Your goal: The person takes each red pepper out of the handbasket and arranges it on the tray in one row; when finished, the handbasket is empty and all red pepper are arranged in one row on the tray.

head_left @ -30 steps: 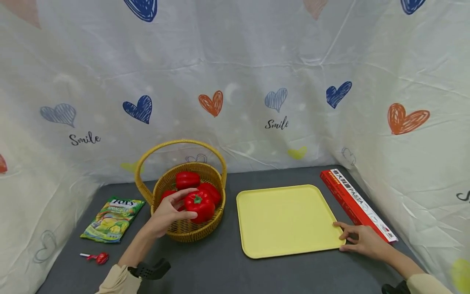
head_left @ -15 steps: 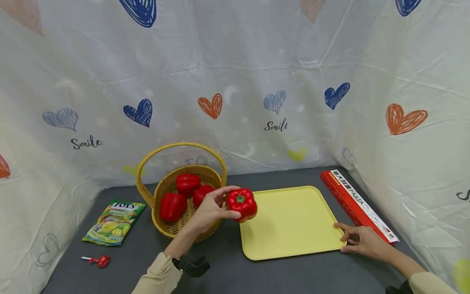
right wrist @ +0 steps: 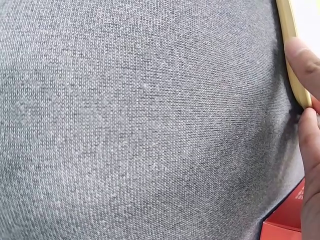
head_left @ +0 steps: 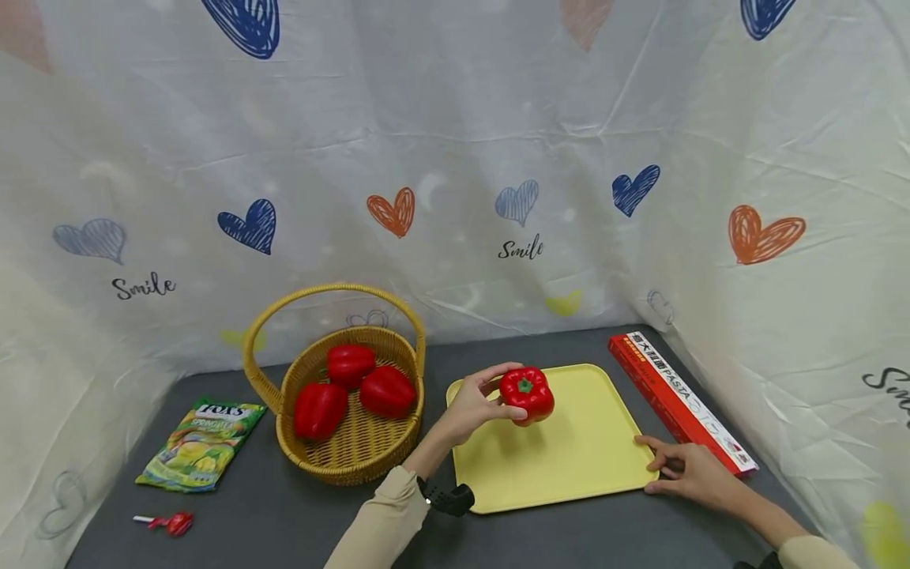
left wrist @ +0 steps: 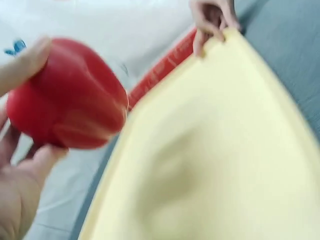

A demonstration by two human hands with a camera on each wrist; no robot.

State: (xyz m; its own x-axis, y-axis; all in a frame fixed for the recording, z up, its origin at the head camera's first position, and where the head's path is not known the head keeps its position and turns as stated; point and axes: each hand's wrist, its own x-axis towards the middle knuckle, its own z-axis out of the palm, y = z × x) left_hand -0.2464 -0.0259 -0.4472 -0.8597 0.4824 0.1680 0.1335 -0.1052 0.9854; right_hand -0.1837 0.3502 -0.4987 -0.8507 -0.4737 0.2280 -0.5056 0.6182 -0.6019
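My left hand (head_left: 471, 408) holds a red bell pepper (head_left: 529, 399) with a green stem between thumb and fingers. It hangs above the left part of a yellow tray (head_left: 590, 450), and its shadow falls on the tray in the left wrist view. The pepper (left wrist: 70, 95) is apart from the tray there. My right hand (head_left: 693, 478) grips the tray's near right corner. In the right wrist view, thumb and finger lie at the tray's rim (right wrist: 291, 75). Three more red bell peppers (head_left: 389, 392) lie in a yellow wicker basket (head_left: 353, 474) to the left.
The basket's tall handle (head_left: 334, 289) arches over it. At the far left lie a green candy bag (head_left: 202, 446) and a red lollipop (head_left: 178, 523). A red pasta box (head_left: 678, 395) lies along the tray's right side. A printed curtain (head_left: 455, 158) encloses the grey table (head_left: 562, 537).
My left hand has lifted the bell pepper out of the basket and carried it right, over the tray. My right hand has stayed at the tray's corner.
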